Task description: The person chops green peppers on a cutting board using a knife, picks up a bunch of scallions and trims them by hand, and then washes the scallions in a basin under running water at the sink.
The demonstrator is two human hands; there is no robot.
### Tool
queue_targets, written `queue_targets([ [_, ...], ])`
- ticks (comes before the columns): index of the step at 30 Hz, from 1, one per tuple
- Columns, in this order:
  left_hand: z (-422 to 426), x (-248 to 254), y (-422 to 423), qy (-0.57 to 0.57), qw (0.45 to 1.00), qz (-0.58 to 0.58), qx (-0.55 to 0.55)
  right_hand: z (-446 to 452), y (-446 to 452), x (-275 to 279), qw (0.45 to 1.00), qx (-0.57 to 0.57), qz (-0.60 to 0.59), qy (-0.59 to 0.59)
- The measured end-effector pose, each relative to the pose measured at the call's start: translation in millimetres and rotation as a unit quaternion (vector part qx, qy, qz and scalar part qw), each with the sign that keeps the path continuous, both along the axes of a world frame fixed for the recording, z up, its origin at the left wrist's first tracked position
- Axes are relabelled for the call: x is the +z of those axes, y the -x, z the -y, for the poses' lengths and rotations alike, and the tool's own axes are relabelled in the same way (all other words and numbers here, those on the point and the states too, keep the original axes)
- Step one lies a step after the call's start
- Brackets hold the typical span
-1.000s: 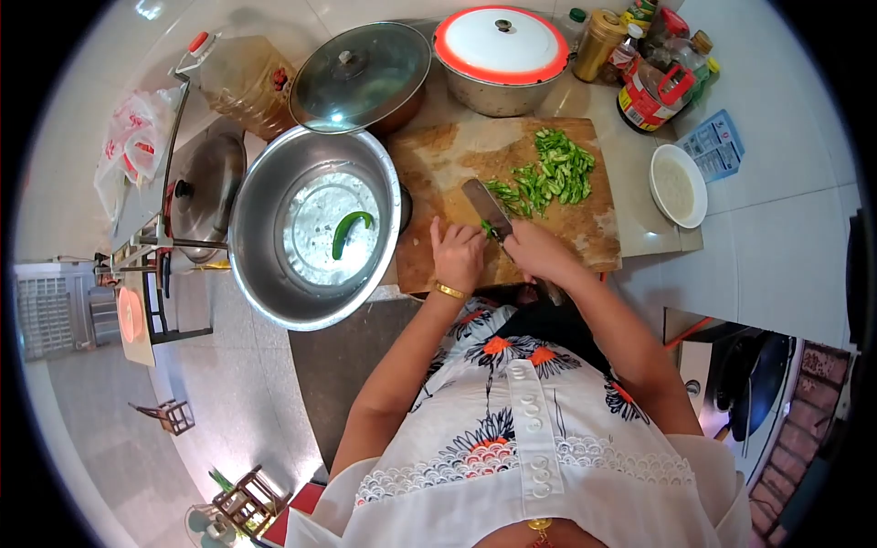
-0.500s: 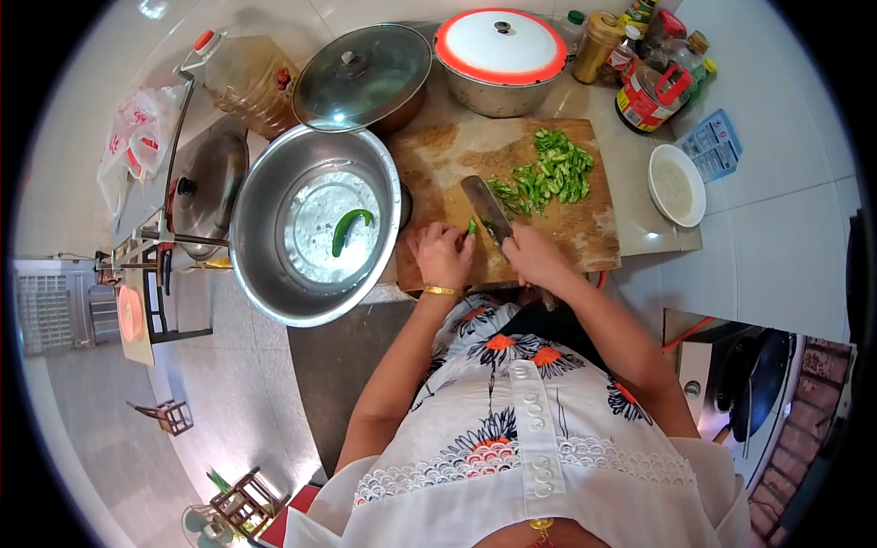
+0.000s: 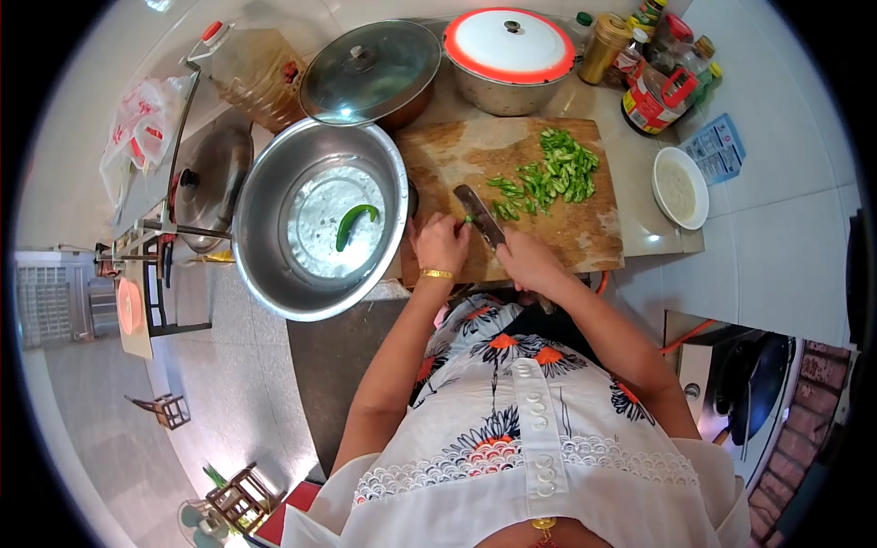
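On the wooden cutting board (image 3: 493,146), my right hand (image 3: 530,259) is wrapped round the handle of a knife (image 3: 479,216), its blade pointing up and to the left. My left hand (image 3: 440,245) rests just left of the blade, fingers pressed together on a small green pepper piece (image 3: 469,219), mostly hidden by them. Sliced green pepper (image 3: 562,169) lies in a pile at the board's upper right, with looser slices nearer the blade. One whole green pepper (image 3: 354,226) lies in the metal basin (image 3: 251,219) to the left.
Behind the board stand a glass-lidded pan (image 3: 370,73) and a pot with a red-rimmed white lid (image 3: 510,46). A white bowl (image 3: 680,188) and seasoning bottles (image 3: 650,100) are at the right. An oil jug (image 3: 251,78) stands at the back left.
My left hand has moved left, away from the cut slices. The knife has shifted slightly left too, and a gap now shows between it and the loose slices.
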State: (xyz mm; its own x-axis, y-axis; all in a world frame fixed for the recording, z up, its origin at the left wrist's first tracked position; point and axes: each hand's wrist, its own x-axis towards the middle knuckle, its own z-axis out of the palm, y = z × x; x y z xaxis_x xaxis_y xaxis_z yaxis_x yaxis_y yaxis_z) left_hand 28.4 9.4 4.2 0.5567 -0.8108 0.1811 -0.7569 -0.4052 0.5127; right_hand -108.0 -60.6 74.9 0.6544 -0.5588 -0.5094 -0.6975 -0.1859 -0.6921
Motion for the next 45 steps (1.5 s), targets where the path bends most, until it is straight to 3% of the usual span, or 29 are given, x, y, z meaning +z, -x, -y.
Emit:
queue_targets([
  [4,1,2,-2,-0.019,0.999,-0.023,0.011,0,-2,3,1.000,-0.016,-0.003,-0.001],
  [6,1,3,-1,-0.003,0.994,-0.104,0.036,-1,-3,8,1.000,-0.021,-0.001,-0.003],
  [9,2,6,-4,-0.005,0.990,-0.134,0.047,-5,-4,12,1.000,0.000,-0.018,0.013],
  [11,3,3,-7,-0.016,0.988,-0.142,0.053,-8,-5,-1,0.992,0.036,-0.016,0.120],
  [17,9,6,-10,-0.081,0.988,-0.121,0.057,-15,-22,9,0.983,0.061,-0.075,0.158],
  [24,10,5,-11,-0.113,0.986,-0.114,0.054,-1,-36,-14,0.984,0.056,-0.043,0.161],
  [26,11,4,-9,-0.113,0.986,-0.110,0.050,8,-24,-16,0.997,-0.003,-0.022,0.073],
  [29,12,9,-3,-0.113,0.986,-0.110,0.052,7,-8,6,0.996,-0.008,-0.031,0.084],
  [34,8,2,-7,-0.088,0.989,-0.116,0.029,5,6,-2,0.995,0.016,-0.008,0.094],
  [45,8,11,-3,-0.146,0.981,-0.129,0.005,-5,5,1,0.995,0.019,-0.004,0.093],
])
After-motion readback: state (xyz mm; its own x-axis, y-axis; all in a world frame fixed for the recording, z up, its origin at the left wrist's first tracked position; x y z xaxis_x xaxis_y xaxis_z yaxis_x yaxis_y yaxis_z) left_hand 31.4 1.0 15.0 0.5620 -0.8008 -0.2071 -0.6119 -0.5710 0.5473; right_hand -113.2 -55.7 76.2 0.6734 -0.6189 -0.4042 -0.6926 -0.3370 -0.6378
